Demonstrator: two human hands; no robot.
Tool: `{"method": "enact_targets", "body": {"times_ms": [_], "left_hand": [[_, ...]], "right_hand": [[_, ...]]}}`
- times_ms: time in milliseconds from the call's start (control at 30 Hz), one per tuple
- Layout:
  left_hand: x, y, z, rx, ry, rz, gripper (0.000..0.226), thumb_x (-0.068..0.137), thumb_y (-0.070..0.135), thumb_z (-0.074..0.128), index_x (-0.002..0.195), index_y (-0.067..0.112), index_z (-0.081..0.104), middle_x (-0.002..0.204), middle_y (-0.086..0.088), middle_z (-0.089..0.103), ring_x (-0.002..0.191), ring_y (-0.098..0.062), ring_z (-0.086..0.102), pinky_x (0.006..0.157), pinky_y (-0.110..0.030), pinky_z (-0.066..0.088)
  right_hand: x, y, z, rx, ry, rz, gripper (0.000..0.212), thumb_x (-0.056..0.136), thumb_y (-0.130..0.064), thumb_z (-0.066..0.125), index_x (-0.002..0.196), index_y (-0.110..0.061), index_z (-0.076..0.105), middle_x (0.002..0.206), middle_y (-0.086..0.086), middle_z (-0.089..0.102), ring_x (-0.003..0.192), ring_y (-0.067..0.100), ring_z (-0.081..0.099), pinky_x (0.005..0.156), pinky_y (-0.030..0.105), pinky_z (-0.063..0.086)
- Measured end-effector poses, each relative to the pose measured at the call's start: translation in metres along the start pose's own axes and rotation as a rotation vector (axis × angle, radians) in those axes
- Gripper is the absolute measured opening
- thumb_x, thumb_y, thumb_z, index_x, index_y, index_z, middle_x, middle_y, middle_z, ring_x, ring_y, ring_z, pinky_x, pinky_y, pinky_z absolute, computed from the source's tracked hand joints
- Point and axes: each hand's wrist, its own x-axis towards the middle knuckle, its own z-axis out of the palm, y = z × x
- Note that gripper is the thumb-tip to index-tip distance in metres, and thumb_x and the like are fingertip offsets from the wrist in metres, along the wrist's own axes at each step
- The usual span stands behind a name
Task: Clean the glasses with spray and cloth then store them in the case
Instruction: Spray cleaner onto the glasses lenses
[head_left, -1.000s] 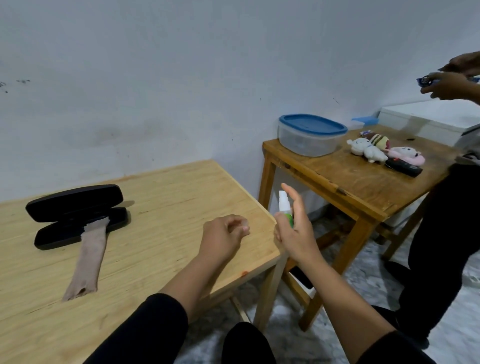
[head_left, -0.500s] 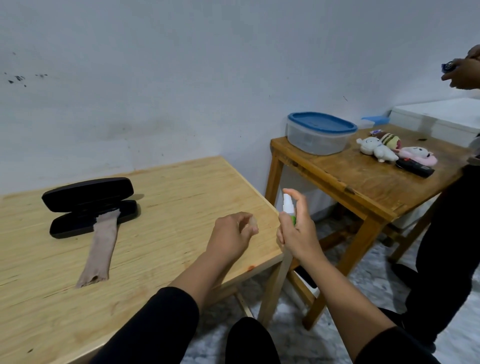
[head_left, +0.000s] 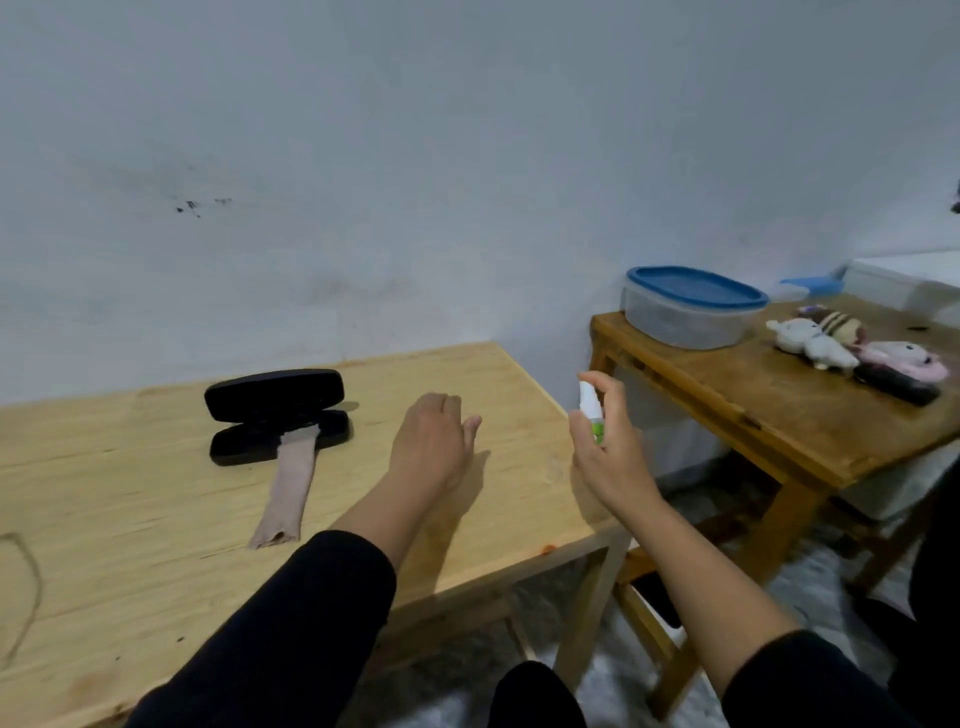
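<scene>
My right hand (head_left: 608, 457) is shut on a small white spray bottle (head_left: 589, 402) with a green label. It holds the bottle upright over the right edge of the light wooden table (head_left: 156, 519), index finger on the nozzle. My left hand (head_left: 431, 441) hovers palm down over the table, left of the bottle, and its back hides whatever is under the fingers. A black glasses case (head_left: 275, 415) lies open further left. A beige cloth (head_left: 288, 488) trails out of it toward me. No glasses are clearly visible.
A darker wooden table (head_left: 779, 415) stands to the right with a blue-lidded container (head_left: 685, 306), plush toys (head_left: 831, 343) and a black remote (head_left: 898, 389). A white box (head_left: 904, 280) sits behind it. Another person's dark clothing (head_left: 935, 571) is at the right edge. A thin brown loop (head_left: 31, 587) lies at the table's left.
My left hand has opened out of its loose fist and moved left and forward over the table. The view has turned left. The right hand still grips the bottle.
</scene>
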Motion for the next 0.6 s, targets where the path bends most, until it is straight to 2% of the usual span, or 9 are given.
{"method": "enact_targets", "body": {"times_ms": [100, 167, 200, 300, 400, 500, 600], "left_hand": [[-0.003, -0.022, -0.024, 0.095, 0.066, -0.036, 0.044, 0.097, 0.034, 0.033, 0.122, 0.001, 0.048, 0.121, -0.017, 0.053, 0.115, -0.031, 0.046, 0.099, -0.037, 0.035], [-0.007, -0.038, -0.041, 0.143, 0.109, -0.067, 0.044, 0.097, 0.034, 0.034, 0.119, 0.0, 0.049, 0.118, -0.019, 0.055, 0.112, -0.032, 0.047, 0.098, -0.039, 0.035], [-0.01, -0.046, -0.05, 0.161, 0.13, -0.085, 0.043, 0.096, 0.034, 0.035, 0.118, -0.001, 0.05, 0.116, -0.019, 0.055, 0.112, -0.033, 0.046, 0.097, -0.039, 0.034], [-0.022, -0.073, -0.076, 0.245, 0.151, -0.161, 0.042, 0.097, 0.036, 0.031, 0.114, 0.002, 0.05, 0.115, -0.015, 0.055, 0.113, -0.03, 0.045, 0.098, -0.038, 0.034], [-0.04, -0.098, -0.102, 0.293, 0.179, -0.231, 0.041, 0.096, 0.036, 0.03, 0.111, 0.004, 0.049, 0.113, -0.013, 0.055, 0.11, -0.028, 0.046, 0.097, -0.036, 0.035], [-0.064, -0.124, -0.126, 0.338, 0.207, -0.297, 0.043, 0.097, 0.037, 0.028, 0.116, 0.003, 0.048, 0.116, -0.013, 0.055, 0.112, -0.027, 0.045, 0.099, -0.036, 0.035], [-0.091, -0.152, -0.15, 0.349, 0.247, -0.37, 0.044, 0.097, 0.036, 0.031, 0.12, 0.002, 0.046, 0.12, -0.014, 0.053, 0.117, -0.028, 0.043, 0.101, -0.037, 0.034]], "right_hand": [[0.008, -0.02, 0.013, 0.01, -0.007, -0.051, 0.037, 0.09, -0.029, 0.043, 0.127, -0.027, 0.037, 0.101, -0.001, 0.056, 0.078, 0.02, 0.056, 0.07, 0.037, 0.045], [0.012, -0.035, 0.024, 0.009, -0.025, -0.08, 0.036, 0.093, -0.022, 0.045, 0.128, -0.024, 0.038, 0.087, -0.008, 0.054, 0.068, 0.026, 0.058, 0.066, 0.041, 0.047], [0.014, -0.042, 0.03, 0.016, -0.034, -0.1, 0.035, 0.093, -0.019, 0.045, 0.127, -0.023, 0.039, 0.084, -0.005, 0.055, 0.065, 0.029, 0.058, 0.065, 0.041, 0.047], [0.017, -0.065, 0.05, 0.042, -0.049, -0.162, 0.034, 0.092, -0.015, 0.045, 0.125, -0.023, 0.04, 0.074, 0.014, 0.059, 0.054, 0.031, 0.054, 0.056, 0.035, 0.04], [0.018, -0.086, 0.074, 0.107, -0.109, -0.206, 0.034, 0.093, -0.015, 0.045, 0.124, -0.026, 0.039, 0.059, 0.004, 0.05, 0.044, 0.018, 0.044, 0.044, 0.021, 0.033], [0.016, -0.11, 0.101, 0.156, -0.185, -0.245, 0.034, 0.093, -0.016, 0.044, 0.125, -0.027, 0.039, 0.056, 0.004, 0.046, 0.047, 0.019, 0.04, 0.046, 0.021, 0.033], [0.009, -0.138, 0.128, 0.178, -0.238, -0.325, 0.035, 0.093, -0.014, 0.044, 0.126, -0.024, 0.039, 0.07, 0.024, 0.055, 0.049, 0.022, 0.038, 0.045, 0.017, 0.031]]}}
